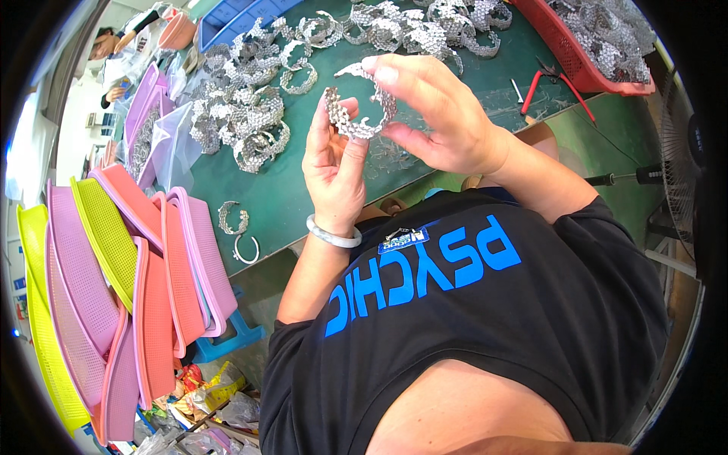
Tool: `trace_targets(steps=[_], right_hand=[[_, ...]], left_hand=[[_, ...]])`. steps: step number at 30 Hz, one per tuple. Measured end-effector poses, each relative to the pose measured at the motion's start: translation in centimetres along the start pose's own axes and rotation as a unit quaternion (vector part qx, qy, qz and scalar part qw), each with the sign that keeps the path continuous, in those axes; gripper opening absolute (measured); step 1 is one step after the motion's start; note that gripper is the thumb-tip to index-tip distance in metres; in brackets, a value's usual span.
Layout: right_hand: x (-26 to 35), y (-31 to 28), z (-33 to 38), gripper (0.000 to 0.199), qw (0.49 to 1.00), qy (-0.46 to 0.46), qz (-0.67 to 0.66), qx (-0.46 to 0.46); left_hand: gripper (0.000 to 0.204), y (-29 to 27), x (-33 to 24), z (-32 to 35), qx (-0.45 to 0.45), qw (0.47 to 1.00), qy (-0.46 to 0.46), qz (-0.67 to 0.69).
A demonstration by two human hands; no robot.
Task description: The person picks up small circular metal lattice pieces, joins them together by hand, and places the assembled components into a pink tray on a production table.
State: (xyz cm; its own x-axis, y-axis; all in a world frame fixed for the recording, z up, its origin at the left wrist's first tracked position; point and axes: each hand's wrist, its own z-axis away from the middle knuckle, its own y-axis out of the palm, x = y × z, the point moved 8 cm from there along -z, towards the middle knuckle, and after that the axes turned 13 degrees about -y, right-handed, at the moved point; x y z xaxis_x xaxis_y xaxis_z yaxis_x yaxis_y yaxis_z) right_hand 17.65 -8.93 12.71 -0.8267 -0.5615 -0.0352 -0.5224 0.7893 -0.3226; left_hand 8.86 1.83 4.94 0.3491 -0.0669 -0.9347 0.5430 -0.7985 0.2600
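— What does the room give you on your feed?
— I have a green tabletop [292, 199] across the upper view, heaps of silver cuffs [236, 125] on it, and stacked plastic baskets [155, 318] at the left. A red basket [555, 59] stands at the far right, with red-handled pliers [533, 94] lying near it.

— And the piece being worked?
— I see one open silver bracelet [367, 129], held above the tabletop between both hands, its gap facing up and left.

— How does each grip sit on it?
— My view has the left grip [334, 171] closed at the lower left, thumb along the bottom curve, fingers behind the near end. The right grip [449, 114] is partly spread: fingertips on the upper end, thumb at the lower right, the curve between them.
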Motion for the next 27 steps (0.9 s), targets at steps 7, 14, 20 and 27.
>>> trace_targets(steps=[7,14,20,27], right_hand=[[-4.4,2.1,4.8,0.078,0.923,0.299,-0.24,-0.039],[-5.0,3.3,6.5,0.075,0.861,0.407,-0.304,-0.031],[-5.0,3.3,6.6,0.072,0.879,0.4,-0.258,-0.016],[-4.4,3.3,6.2,0.069,0.873,0.405,-0.27,-0.027]], left_hand=[[0.037,-1.0,0.4,-0.2,-0.086,0.994,-0.046,-0.051],[0.04,-1.1,1.1,-0.3,-0.097,0.99,-0.091,-0.034],[0.043,-0.7,1.6,-0.4,-0.105,0.989,-0.106,-0.025],[0.038,-1.5,2.2,-0.8,-0.105,0.989,-0.101,-0.002]])
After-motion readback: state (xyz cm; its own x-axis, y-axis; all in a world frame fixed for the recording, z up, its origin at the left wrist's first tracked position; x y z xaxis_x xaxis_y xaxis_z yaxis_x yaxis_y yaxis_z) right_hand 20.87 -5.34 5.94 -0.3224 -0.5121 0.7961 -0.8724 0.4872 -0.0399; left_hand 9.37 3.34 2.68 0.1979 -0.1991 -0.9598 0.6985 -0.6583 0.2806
